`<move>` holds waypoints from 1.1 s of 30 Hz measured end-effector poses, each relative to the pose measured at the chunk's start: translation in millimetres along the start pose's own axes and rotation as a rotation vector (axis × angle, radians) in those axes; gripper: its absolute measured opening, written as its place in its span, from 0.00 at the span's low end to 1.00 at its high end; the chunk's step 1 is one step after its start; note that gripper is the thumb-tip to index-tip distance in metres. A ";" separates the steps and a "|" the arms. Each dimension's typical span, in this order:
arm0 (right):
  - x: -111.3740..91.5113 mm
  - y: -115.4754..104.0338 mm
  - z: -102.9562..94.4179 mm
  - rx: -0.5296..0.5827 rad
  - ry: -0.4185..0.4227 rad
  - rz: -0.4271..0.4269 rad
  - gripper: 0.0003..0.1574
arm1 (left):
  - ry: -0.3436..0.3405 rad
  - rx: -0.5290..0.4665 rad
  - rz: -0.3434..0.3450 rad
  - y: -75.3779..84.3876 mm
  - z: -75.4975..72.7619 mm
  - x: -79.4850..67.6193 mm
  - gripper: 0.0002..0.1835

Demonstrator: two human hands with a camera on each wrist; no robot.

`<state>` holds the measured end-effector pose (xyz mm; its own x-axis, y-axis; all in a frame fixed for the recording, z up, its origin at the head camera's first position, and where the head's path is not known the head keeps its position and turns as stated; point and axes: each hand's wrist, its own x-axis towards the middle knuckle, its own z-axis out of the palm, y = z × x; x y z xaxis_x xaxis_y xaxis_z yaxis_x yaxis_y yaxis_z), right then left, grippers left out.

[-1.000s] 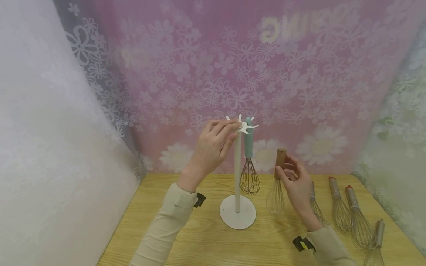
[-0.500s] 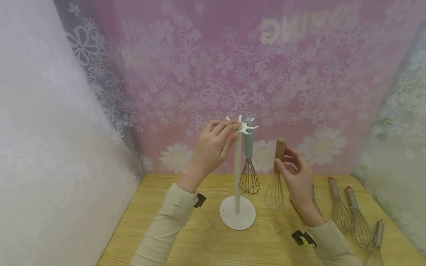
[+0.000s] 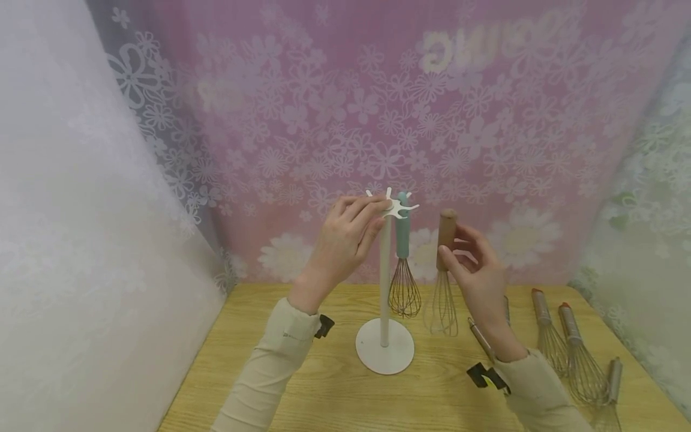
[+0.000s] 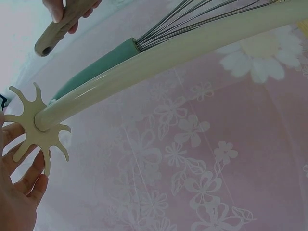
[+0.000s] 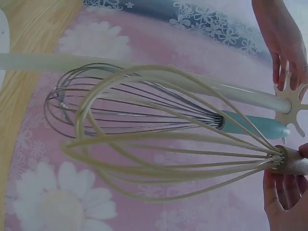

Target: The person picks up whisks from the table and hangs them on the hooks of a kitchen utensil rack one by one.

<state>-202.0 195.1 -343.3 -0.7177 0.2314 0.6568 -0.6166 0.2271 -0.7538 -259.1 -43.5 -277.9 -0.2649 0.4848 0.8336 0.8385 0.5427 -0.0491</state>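
Note:
My left hand [image 3: 351, 231] rests over the top of a white stand [image 3: 385, 282], its fingers laid on the ring of hooks [image 4: 31, 122]. From one hook hangs a whisk with a teal handle [image 3: 402, 234] and dark wires. Right of it, my right hand [image 3: 477, 276] pinches the brown wooden handle [image 3: 446, 237] of another whisk between thumb and fingers. That whisk is upright, its pale wire loops [image 3: 442, 309] pointing down above the table. In the right wrist view, its loops [image 5: 144, 139] overlap the hanging whisk [image 5: 250, 125].
Several more whisks lie on the right of the wooden table [image 3: 324, 396], among them a red-tipped whisk [image 3: 572, 327] and a metal-handled whisk [image 3: 615, 381]. A thin metal handle [image 3: 480, 337] shows beside my right wrist. The stand's round base [image 3: 385, 360] is on the table; floral cloth [image 3: 335, 120] hangs behind.
My right hand has raised the wooden-handled whisk and brought it slightly left, closer to the stand. The left hand has stayed on top of the stand.

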 end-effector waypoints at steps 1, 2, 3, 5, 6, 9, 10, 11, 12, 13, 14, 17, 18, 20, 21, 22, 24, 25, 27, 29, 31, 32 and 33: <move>1.2 -1.5 0.5 -0.002 -0.007 -0.003 0.28 | 0.001 -0.002 0.000 0.1 0.2 0.0 0.24; 2.4 -2.9 1.1 -0.006 -0.013 -0.007 0.28 | 0.003 -0.004 0.000 0.1 0.4 0.0 0.25; 3.6 -4.2 1.6 -0.008 -0.019 -0.009 0.28 | 0.004 -0.004 -0.001 0.2 0.6 0.0 0.26; 5.9 -6.7 3.0 -0.014 -0.032 -0.010 0.28 | 0.002 0.000 -0.002 0.1 0.5 0.0 0.27; 6.9 -7.7 3.7 -0.020 -0.036 -0.010 0.28 | 0.001 0.003 -0.002 0.0 0.5 -0.1 0.27; 9.9 -10.7 5.6 -0.038 -0.052 -0.011 0.28 | -0.002 0.008 -0.004 -0.3 0.9 -0.2 0.26; 10.8 -11.8 6.3 -0.049 -0.057 -0.012 0.28 | -0.002 0.009 -0.004 -0.3 0.9 -0.1 0.26; 11.7 -12.8 6.9 -0.059 -0.062 -0.013 0.28 | -0.002 0.010 -0.003 -0.4 1.0 -0.2 0.25; 12.6 -13.8 7.6 -0.066 -0.068 -0.016 0.28 | -0.002 0.010 -0.004 -0.4 1.1 -0.3 0.25; 13.5 -14.8 8.2 -0.075 -0.076 -0.017 0.28 | -0.002 0.009 -0.004 -0.3 1.1 -0.3 0.25; 14.4 -15.7 8.9 -0.084 -0.084 -0.020 0.28 | -0.002 0.009 -0.005 -0.3 1.0 -0.2 0.25; 16.9 -17.5 10.8 -0.091 -0.102 -0.029 0.28 | -0.005 0.008 -0.007 0.2 0.7 -0.2 0.26; 17.7 -17.8 11.4 -0.093 -0.108 -0.031 0.28 | -0.005 0.006 -0.008 0.5 0.7 -0.2 0.26; 19.2 -18.0 13.2 -0.091 -0.115 -0.036 0.28 | -0.005 0.004 -0.010 0.5 0.2 -0.4 0.27; 19.9 -17.9 13.9 -0.090 -0.117 -0.038 0.28 | -0.005 0.003 -0.009 0.5 0.0 -0.5 0.27; 20.7 -17.9 14.7 -0.089 -0.120 -0.039 0.28 | -0.005 0.003 -0.009 0.4 -0.1 -0.5 0.27; 22.2 -17.6 16.3 -0.093 -0.126 -0.042 0.28 | -0.005 0.001 -0.008 0.3 0.0 -0.7 0.26; 22.7 -17.4 16.9 -0.093 -0.130 -0.042 0.28 | -0.005 0.000 -0.008 0.1 0.1 -0.8 0.26; 23.4 -17.1 18.3 -0.095 -0.138 -0.042 0.28 | -0.006 0.000 -0.008 -0.1 0.3 -0.8 0.25; 24.0 -16.8 19.9 -0.096 -0.149 -0.046 0.28 | -0.007 0.000 -0.008 -0.3 0.5 -0.9 0.25; 24.1 -16.4 21.4 -0.105 -0.159 -0.054 0.29 | -0.006 0.003 -0.007 -0.5 0.4 -0.9 0.24; 24.2 -16.3 22.3 -0.110 -0.162 -0.058 0.29 | -0.006 0.005 -0.006 -0.5 0.3 -0.9 0.23; 24.0 -16.1 23.3 -0.108 -0.166 -0.060 0.29 | -0.007 0.007 -0.006 -0.5 0.2 -0.9 0.23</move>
<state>-216.8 175.0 -315.9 -0.7296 0.0568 0.6815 -0.6281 0.3384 -0.7007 -259.4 -44.1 -278.8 -0.2731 0.4859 0.8303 0.8336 0.5503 -0.0478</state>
